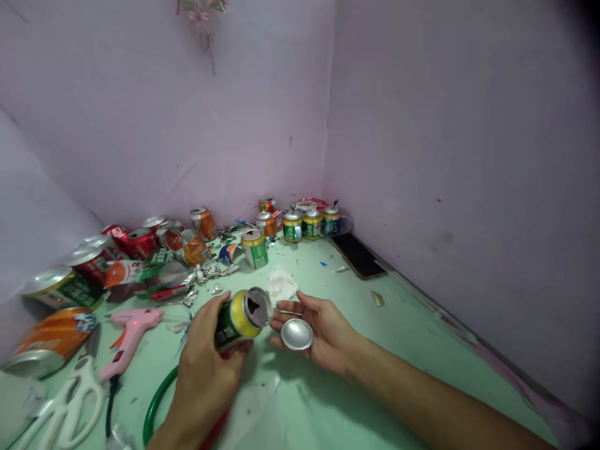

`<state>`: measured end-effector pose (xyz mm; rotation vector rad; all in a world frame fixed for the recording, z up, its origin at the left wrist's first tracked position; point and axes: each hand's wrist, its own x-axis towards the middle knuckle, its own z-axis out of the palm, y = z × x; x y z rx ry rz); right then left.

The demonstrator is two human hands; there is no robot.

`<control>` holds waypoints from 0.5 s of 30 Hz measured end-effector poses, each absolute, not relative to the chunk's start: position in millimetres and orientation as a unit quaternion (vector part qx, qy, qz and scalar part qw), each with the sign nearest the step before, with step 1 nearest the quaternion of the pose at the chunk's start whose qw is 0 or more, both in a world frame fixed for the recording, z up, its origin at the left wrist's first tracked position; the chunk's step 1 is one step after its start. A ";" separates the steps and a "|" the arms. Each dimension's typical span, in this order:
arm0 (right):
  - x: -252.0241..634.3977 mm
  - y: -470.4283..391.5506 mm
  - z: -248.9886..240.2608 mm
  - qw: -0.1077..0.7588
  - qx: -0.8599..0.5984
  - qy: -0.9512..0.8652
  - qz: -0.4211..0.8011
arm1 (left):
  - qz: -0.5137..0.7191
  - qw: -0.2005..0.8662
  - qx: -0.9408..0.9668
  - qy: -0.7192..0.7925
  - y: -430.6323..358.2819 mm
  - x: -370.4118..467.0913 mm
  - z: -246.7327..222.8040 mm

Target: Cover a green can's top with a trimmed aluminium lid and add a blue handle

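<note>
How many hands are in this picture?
2: the left hand grips a green-and-yellow drink can, and the right hand is open, with a round silver metal piece at its fingers.

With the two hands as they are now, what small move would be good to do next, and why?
Perhaps bring the silver piece, resting on the open right hand, toward the top of the can held in the left hand: both are close but apart, the can's dark opening is uncovered, and some cans at the back wear silver tops.
</note>
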<state>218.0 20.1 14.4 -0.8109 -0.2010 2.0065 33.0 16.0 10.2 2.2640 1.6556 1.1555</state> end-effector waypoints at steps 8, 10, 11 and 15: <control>225.9 22.0 22.9 0.529 -0.332 -0.150 0.767 | 0.404 0.205 0.694 0.559 14.7 36.8 16.4; 237.0 26.5 32.2 0.589 -0.326 -0.129 0.728 | 0.399 0.247 0.679 0.565 19.6 46.3 27.7; 244.3 29.4 37.0 0.631 -0.323 -0.117 0.695 | 0.386 0.279 0.676 0.562 24.2 54.1 34.4; 276.8 41.5 50.9 0.770 -0.306 -0.095 0.551 | 0.382 0.298 0.694 0.532 55.3 104.8 51.7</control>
